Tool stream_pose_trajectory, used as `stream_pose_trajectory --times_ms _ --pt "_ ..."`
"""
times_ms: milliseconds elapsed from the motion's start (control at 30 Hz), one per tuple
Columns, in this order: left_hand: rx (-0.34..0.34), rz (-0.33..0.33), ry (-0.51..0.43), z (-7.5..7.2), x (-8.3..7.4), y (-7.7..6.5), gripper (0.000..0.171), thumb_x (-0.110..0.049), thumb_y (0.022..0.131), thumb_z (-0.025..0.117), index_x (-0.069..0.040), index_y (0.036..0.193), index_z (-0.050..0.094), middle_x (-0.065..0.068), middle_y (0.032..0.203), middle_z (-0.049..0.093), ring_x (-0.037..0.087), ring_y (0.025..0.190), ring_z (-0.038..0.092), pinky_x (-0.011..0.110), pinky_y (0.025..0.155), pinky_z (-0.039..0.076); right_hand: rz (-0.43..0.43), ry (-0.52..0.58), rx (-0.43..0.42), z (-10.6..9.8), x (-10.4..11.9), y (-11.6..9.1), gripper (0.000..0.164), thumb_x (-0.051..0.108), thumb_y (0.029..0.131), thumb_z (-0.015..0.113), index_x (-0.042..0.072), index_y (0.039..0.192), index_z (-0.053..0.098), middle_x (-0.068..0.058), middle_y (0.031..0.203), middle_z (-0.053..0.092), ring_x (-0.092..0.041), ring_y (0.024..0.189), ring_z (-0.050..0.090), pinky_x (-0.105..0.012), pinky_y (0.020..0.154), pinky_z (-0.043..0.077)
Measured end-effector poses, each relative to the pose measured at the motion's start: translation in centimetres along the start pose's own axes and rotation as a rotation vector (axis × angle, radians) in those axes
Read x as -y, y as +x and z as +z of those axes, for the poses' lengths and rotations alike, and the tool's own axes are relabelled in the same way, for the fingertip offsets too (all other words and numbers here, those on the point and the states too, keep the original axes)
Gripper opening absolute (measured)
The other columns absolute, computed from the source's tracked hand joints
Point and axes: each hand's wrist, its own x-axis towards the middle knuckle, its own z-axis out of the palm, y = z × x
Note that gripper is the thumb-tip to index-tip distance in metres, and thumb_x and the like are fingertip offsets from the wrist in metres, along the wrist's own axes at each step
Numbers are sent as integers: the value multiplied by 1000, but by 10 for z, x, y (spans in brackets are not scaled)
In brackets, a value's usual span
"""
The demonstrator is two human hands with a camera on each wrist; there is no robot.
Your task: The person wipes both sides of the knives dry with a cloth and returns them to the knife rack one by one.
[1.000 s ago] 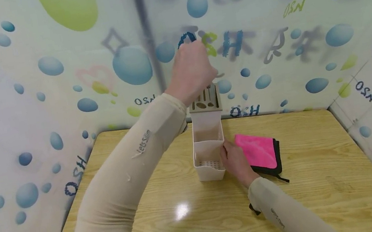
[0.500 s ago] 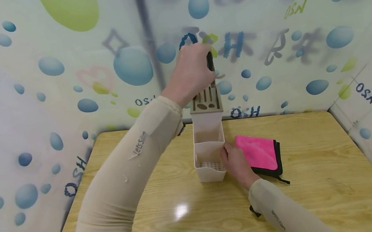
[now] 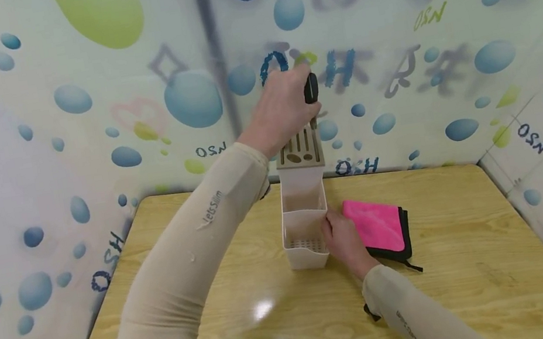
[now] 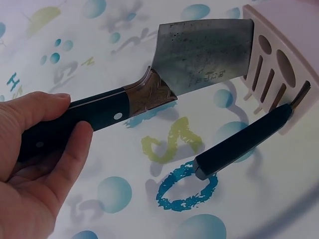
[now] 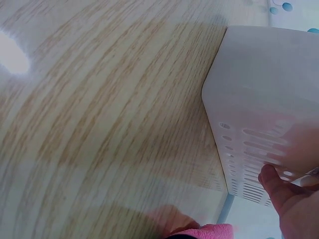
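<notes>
My left hand [image 4: 47, 144] grips the black handle of a cleaver [image 4: 209, 55], whose wide blade reaches into an end slot of the white knife and utensil holder [image 3: 309, 258]. In the head view the cleaver's handle shows upright at the right of my left hand [image 3: 280, 106], above the holder's beige slotted top [image 3: 299, 159]. A second black-handled knife [image 4: 244, 139] stands in a slot at the other end of that top. Low on the holder's right side, my right hand [image 3: 344, 238] holds its wall, with a fingertip against the slotted side [image 5: 271, 177] in the right wrist view.
A folded pink cloth item [image 3: 376, 224] with black edging and a cord lies right of the holder. The wooden table [image 3: 238, 293] ends at a wall [image 3: 392, 55] printed with blue and green drops.
The cleaver's black handle has come into view at the right of my left hand, which has turned slightly. My right hand keeps its place on the holder.
</notes>
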Motion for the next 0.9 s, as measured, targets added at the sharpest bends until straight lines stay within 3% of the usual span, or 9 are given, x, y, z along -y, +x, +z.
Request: stream_pose_trajectory --times_ms 200,667,900 --pt "-25 9 -44 8 3 0 30 -15 97 73 -3 120 58 14 119 70 23 105 69 27 81 59 39 8 23 1 0 -1 15 4 104 53 -4 108 65 -22 102 71 -34 100 71 -52 82 60" --pt "-55 -4 -69 24 12 5 35 -16 99 70 -2 129 56 15 121 70 27 106 67 32 85 58 19 15 -3 2 0 -1 14 2 104 53 -3 103 65 -23 102 71 -35 99 71 -53 80 59" --pt "-62 -6 -82 33 14 11 30 -16 101 68 -1 123 55 17 119 70 28 108 71 31 87 59 19 31 -4 1 -1 -1 14 2 103 52 -4 102 65 -23 98 70 -35 95 70 -53 78 59"
